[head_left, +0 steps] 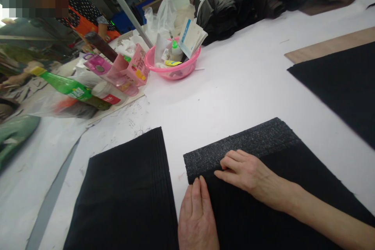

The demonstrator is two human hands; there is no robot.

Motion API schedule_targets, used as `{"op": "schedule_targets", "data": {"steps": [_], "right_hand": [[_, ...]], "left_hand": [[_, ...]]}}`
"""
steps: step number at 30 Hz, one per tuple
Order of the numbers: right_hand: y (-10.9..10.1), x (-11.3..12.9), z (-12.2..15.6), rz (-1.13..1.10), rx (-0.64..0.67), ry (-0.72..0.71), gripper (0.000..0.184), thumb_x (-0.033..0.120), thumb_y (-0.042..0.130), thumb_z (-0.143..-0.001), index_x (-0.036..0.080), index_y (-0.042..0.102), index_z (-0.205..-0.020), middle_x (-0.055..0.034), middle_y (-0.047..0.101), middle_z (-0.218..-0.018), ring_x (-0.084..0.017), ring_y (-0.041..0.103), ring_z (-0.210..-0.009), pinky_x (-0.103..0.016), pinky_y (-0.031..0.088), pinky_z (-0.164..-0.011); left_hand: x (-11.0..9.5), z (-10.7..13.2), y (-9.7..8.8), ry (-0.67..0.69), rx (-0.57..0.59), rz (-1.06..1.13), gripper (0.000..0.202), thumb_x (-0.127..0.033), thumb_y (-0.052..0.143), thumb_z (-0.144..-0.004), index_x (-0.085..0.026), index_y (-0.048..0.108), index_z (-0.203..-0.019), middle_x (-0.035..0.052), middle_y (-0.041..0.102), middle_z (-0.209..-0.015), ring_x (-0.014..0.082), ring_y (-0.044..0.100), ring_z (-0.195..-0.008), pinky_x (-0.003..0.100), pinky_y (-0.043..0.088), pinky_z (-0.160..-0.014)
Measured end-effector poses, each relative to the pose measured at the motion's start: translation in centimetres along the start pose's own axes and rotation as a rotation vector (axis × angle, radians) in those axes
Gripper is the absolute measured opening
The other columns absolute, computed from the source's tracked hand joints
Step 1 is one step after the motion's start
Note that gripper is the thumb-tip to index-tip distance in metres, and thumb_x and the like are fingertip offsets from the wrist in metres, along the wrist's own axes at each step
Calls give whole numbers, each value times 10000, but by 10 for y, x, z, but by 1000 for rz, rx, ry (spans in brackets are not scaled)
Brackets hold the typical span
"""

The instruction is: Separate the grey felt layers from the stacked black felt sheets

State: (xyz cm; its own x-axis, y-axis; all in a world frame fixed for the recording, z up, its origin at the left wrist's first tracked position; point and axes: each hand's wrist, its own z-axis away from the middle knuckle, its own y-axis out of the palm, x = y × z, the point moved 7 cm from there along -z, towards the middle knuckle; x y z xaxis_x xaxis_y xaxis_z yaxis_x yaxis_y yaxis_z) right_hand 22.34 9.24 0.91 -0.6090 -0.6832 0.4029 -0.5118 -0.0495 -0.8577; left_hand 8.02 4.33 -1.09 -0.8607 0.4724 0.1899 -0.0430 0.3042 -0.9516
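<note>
A black cloth piece [249, 222] lies on the white table in front of me, with a speckled dark grey band [263, 134] along its far edge. My left hand [197, 215] rests flat at the cloth's left edge, fingers stretched out and side by side, tips just below the band. To its right, my right hand [249, 175] has curled fingers and a thumb close together, gripping the cloth along the band's lower edge. The exact pinch is partly hidden under the fingers. Left of my hands sits a stack of folded black cloth [123, 191], apart from the piece I touch.
A pink basin [175, 72] holds bottles and booklets. Beside it are a green bottle [74, 90], a pink box [137, 66] and a clear jar [108, 93]. More black cloth [345, 82] lies at right, dark bundles [222, 11] at the back. A person [84, 11] stands far left.
</note>
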Motion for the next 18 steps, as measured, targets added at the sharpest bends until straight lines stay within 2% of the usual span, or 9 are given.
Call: {"op": "schedule_targets", "data": {"steps": [9,18], "right_hand": [[-9,-8,5,7,86,-23,268,95,403,-1023,168,614,-1172,-50,539,-906,-188,468,-813,-328,407,-720],[-8,-8,9,24,30,-14,252,108,409,-1028,168,618,-1155,-48,533,-897,-178,472,-802,-320,402,-715]], "left_hand": [[1,-2,-4,24,28,20,565,19,447,-825,-121,485,-1371,142,594,-1235,258,597,-1099,364,595,-878],[2,-1,0,45,70,28,599,-8,476,-819,-153,462,-1400,137,561,-1263,267,573,-1115,361,587,-886]]}}
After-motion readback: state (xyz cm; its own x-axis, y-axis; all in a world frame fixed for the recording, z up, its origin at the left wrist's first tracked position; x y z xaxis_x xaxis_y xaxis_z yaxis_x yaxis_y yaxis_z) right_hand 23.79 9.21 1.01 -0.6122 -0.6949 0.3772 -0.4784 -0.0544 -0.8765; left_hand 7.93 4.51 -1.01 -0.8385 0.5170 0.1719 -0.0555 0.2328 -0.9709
